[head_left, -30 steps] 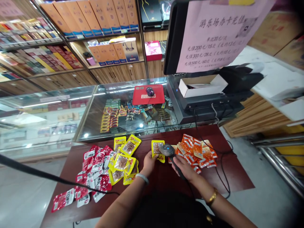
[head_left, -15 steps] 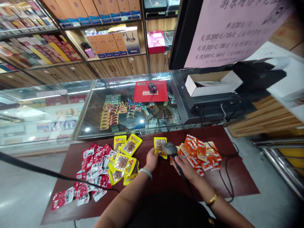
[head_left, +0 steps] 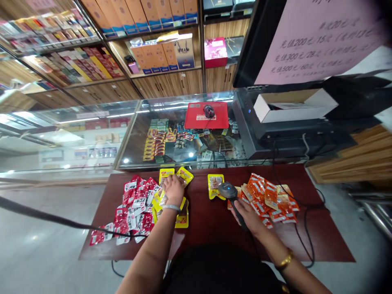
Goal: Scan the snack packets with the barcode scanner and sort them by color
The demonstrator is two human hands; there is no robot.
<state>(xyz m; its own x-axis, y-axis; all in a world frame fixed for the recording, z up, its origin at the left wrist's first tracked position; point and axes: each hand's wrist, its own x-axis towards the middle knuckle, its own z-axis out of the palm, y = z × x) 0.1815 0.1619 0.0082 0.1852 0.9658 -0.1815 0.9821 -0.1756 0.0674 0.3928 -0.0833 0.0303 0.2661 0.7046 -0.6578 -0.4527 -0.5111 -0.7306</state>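
Observation:
My right hand [head_left: 248, 215] grips the black handle of a barcode scanner [head_left: 228, 191], whose head points at a single yellow snack packet [head_left: 214, 183] lying flat on the dark red table [head_left: 214, 228]. My left hand [head_left: 174, 189] rests on the pile of yellow packets [head_left: 182, 215], fingers spread over them; whether it grips one is hidden. A heap of red packets [head_left: 134, 208] lies left of that pile. Orange packets [head_left: 266, 199] are piled to the right of the scanner.
A glass display counter [head_left: 128, 139] runs behind the table, with a red mouse pad and mouse [head_left: 208, 112] on top. A till with monitor and pink notice [head_left: 318, 36] stands at the right. Black cables [head_left: 306, 241] trail across the table's right side. Shelves of boxed goods fill the back.
My left hand let go of the single yellow packet, left it in front of the scanner, and moved left onto the yellow pile. The camera view shifted left.

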